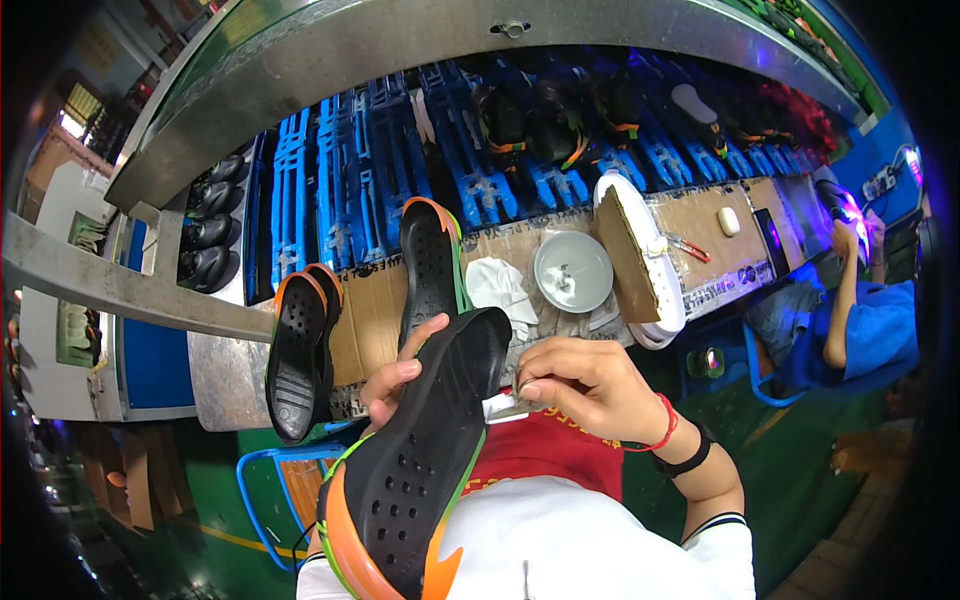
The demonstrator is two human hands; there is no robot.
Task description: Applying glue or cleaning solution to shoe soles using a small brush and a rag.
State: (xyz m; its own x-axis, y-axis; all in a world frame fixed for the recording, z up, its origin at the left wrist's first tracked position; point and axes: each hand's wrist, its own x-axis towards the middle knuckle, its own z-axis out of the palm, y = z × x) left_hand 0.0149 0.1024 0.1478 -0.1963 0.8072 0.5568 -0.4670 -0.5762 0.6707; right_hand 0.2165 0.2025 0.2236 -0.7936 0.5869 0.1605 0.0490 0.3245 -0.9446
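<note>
A large black shoe sole [410, 450] with orange and green edges and rows of holes lies tilted in front of my chest. My left hand [395, 385] grips it from the left, thumb and fingers at its far part. Close to the sole's right edge, my right hand [585, 385] is closed in a pinch on a small, thin piece; what it is I cannot make out. Just beyond my left hand another black sole [430, 265] rests on the bench. Farther left, a pair of similar soles [297, 350] overlaps at the bench's near edge.
On the cardboard-covered bench stand a grey bowl [573, 272] with white residue, a crumpled white cloth [500, 290] and a white tray [650, 270]. A red-handled tool [688, 248] lies beyond it. Blue racks [375, 170] carry shoe parts behind. At right sits a co-worker [870, 325] in blue.
</note>
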